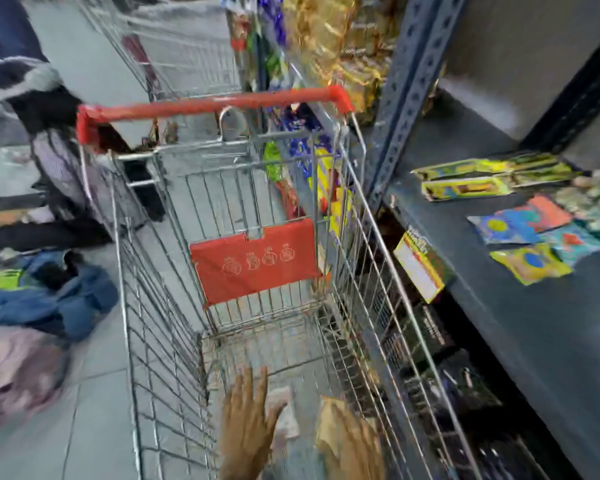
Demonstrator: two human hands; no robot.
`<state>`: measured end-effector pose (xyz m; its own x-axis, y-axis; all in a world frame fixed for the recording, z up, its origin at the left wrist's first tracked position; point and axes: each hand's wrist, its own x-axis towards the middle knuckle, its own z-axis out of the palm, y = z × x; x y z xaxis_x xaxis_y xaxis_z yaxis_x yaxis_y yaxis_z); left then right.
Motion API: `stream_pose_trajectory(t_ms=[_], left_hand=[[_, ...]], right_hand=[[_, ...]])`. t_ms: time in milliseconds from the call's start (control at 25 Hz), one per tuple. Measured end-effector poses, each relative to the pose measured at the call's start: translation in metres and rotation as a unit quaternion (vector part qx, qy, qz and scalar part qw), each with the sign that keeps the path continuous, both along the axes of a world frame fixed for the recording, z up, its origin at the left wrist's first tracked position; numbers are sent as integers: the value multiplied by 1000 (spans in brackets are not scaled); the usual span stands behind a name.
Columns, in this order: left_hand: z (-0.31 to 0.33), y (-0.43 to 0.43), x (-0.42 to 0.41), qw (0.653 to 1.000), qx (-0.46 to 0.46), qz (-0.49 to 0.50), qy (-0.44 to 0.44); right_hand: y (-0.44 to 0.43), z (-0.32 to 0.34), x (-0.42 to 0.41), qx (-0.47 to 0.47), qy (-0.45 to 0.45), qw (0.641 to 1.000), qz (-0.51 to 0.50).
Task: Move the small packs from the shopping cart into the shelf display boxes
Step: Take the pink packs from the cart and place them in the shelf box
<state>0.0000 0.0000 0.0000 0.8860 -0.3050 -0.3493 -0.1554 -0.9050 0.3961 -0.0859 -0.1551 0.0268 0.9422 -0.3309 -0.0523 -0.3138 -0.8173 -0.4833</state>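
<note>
Both hands reach down into the shopping cart (222,306) at the bottom edge of the blurred view. On the left, the left hand (248,420) is spread flat with fingers apart, holding nothing, hovering over the cart floor. Just to its right lies a pale small pack (284,410), partly under its fingertips. Further right, the right hand (354,445) appears wrapped around a tan pack (329,420), though blur makes the grip hard to confirm. Ahead of both hands the cart basket looks bare up to its red child-seat flap (253,261) and red handle (215,105). To the right of the right hand, and higher, a dark shelf (499,289) carries loose colourful packs (530,237) and a yellow display box (465,187). To do this step well, the left hand should likely close on the pale pack, then both lift clear of the wire side before swinging right to the shelf.
</note>
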Motion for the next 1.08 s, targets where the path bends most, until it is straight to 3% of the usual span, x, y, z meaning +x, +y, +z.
stream_pose_trajectory(t_ms=[40, 120, 240, 400, 560, 680, 840, 960, 1080], left_hand=[[-16, 5, 1, 999, -5, 37, 33], [-35, 12, -4, 996, 36, 84, 17], [-63, 12, -14, 989, 84, 121, 29], [-78, 10, -36, 982, -22, 186, -3], [-71, 6, -45, 947, -141, 290, 10], [-66, 3, -42, 928, -211, 308, 11], [-57, 4, -35, 925, -217, 313, 3], [-48, 5, -40, 927, -197, 319, -16], [-44, 1, -54, 922, -157, 354, -8]], right_hand=[[1, -15, 7, 59, 42, 997, 2], [13, -40, 22, 61, 85, 995, -7], [29, -66, 36, -23, 104, 994, -20], [46, -83, 40, 26, 147, 988, -50], [58, -86, 49, 54, 176, 976, -115], [62, -87, 57, 90, 226, 959, -143], [50, -77, 62, 118, 159, 957, -209], [46, -75, 54, 4, 139, 984, -108], [57, -78, 36, -60, 146, 987, 4]])
